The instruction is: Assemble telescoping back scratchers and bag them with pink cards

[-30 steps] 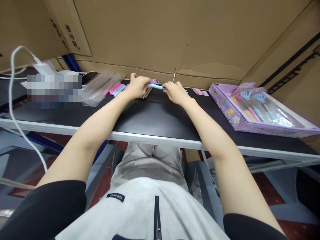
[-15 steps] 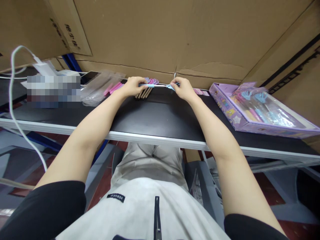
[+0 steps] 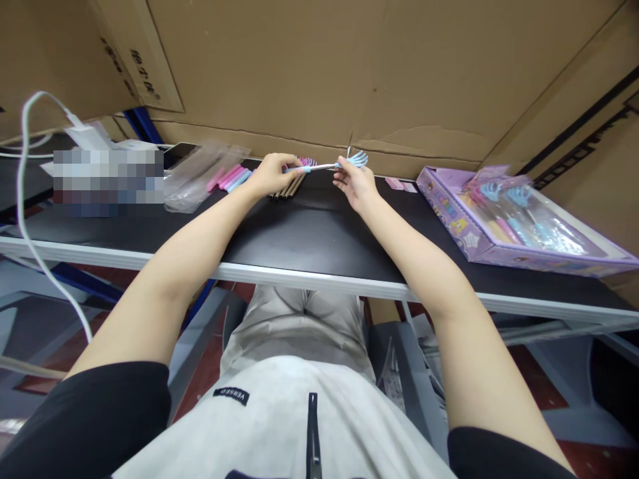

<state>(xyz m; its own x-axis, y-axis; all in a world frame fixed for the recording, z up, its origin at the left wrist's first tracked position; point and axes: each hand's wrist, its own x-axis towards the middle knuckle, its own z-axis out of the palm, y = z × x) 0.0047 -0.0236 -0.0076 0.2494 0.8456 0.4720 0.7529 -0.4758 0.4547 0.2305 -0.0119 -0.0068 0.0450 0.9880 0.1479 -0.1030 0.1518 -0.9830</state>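
A blue telescopic back scratcher (image 3: pixel 324 165) is stretched out between my hands above the black table (image 3: pixel 309 233). My left hand (image 3: pixel 272 174) grips its blue handle end. My right hand (image 3: pixel 355 181) pinches the thin metal rod just below the blue claw head (image 3: pixel 357 158). Under my left hand lie several dark rods (image 3: pixel 288 187) and a pink claw head (image 3: pixel 308 161). Pink and blue handles (image 3: pixel 230 177) lie just to the left.
Clear plastic sleeves (image 3: pixel 200 173) sit at the left, beside a white charger with cable (image 3: pixel 84 136). A purple display box (image 3: pixel 514 223) with packed scratchers stands at the right. Cardboard sheets (image 3: pixel 349 66) wall the back of the table.
My hands have drawn apart, pulling the scratcher out longer. My right hand has turned palm up and the blue claw head now shows above it.
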